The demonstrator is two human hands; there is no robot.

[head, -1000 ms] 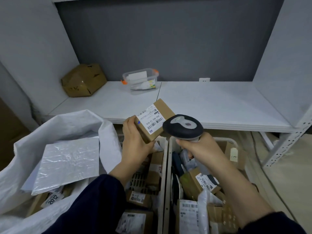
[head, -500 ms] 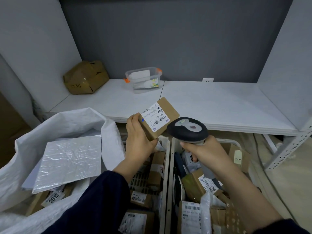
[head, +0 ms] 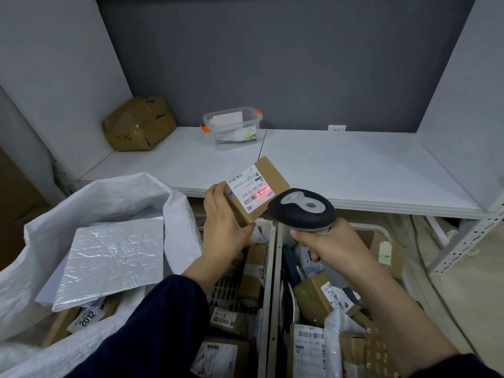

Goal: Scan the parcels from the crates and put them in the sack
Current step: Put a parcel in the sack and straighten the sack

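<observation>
While the left hand (head: 223, 227) grips a small brown parcel (head: 272, 175) above the crates (head: 272, 282), the right hand (head: 335, 244) clasps the scanner (head: 301, 211) by its handle, red light on the barcode (head: 259, 192); the white sack (head: 49, 241) sits left, seemingly part-filled.

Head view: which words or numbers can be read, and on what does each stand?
"502-602 12-815": label on parcel in left hand.
"2012": tag in sack.
"4-3": box in left crate.
Carton handwriting and other labels: too blurred or small.
</observation>
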